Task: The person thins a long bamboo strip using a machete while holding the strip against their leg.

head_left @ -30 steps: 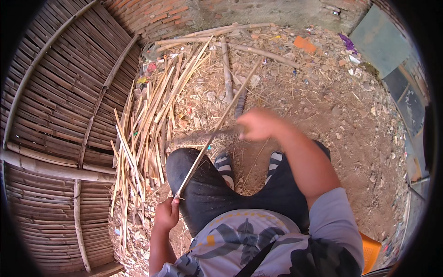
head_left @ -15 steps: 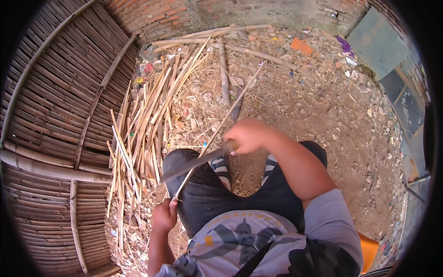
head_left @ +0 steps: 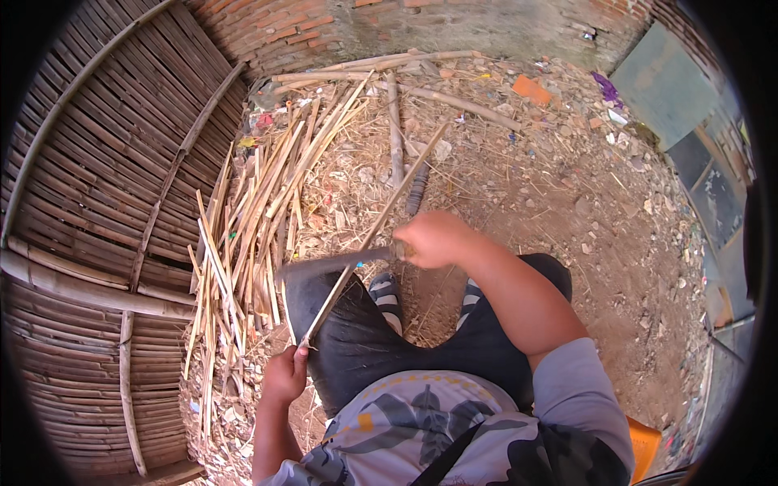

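Note:
My left hand (head_left: 284, 376) is closed around the near end of a long bamboo strip (head_left: 403, 188), beside my left knee. The strip slants up and away to the right over my thigh. A thin pale sliver (head_left: 287, 313) also rises from near the left fingers; whether it is joined to the strip I cannot tell. In front of my knees my right hand (head_left: 438, 240) grips the handle of a machete (head_left: 334, 263). Its dark blade points left and crosses the strip, blurred toward the tip.
A heap of split bamboo strips (head_left: 259, 211) lies to the left, beside a bamboo slat wall (head_left: 105, 154). Ahead are bamboo poles (head_left: 395, 130), a dark ridged rod-like piece (head_left: 417, 189) and a brick wall (head_left: 275, 28). Panels (head_left: 664, 85) lean at the right; something orange (head_left: 643, 445) shows behind me.
The machete blade has swung up from a downward slant to nearly level, its tip farther from my left hand. The strip's far end has shifted slightly left and closer.

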### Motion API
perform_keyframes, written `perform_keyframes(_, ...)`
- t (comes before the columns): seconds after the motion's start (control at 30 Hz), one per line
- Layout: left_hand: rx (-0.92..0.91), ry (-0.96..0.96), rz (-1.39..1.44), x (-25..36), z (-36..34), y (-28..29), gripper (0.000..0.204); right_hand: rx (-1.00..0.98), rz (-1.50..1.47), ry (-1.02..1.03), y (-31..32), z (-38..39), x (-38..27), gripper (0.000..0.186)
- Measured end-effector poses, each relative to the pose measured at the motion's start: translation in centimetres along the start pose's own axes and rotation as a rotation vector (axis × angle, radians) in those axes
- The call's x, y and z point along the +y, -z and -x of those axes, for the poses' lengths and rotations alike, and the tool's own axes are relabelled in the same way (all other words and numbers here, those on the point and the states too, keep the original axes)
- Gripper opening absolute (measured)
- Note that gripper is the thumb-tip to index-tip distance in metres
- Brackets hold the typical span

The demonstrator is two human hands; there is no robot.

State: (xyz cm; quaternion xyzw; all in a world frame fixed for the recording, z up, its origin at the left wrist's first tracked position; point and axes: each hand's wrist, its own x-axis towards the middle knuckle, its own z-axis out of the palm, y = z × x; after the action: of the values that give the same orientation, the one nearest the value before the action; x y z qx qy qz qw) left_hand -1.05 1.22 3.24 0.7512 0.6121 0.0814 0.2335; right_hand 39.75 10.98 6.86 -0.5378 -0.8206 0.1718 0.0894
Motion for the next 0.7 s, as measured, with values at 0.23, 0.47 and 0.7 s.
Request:
perform_keyframes(0.23, 0.075, -0.027, -0.028, -0.6, -0.1, -1.2, 0.052, 0.167, -0.324, -0.338, 2.0, 0.4, 6.7, 0.029)
perform_keyframes(0.47, -0.009, -0.011, 0.081, -0.7, -0.3, -0.5, 0.055, 0.101, -0.221, -0.167, 0.1, 0.2, 2.8, 0.029)
perform_keyframes(0.7, 0.082, -0.08, 0.001, -1.0, 0.2, -1.0, 0.053, -0.121, -0.045, -0.005, 2.3, 0.7, 0.4, 0.026)
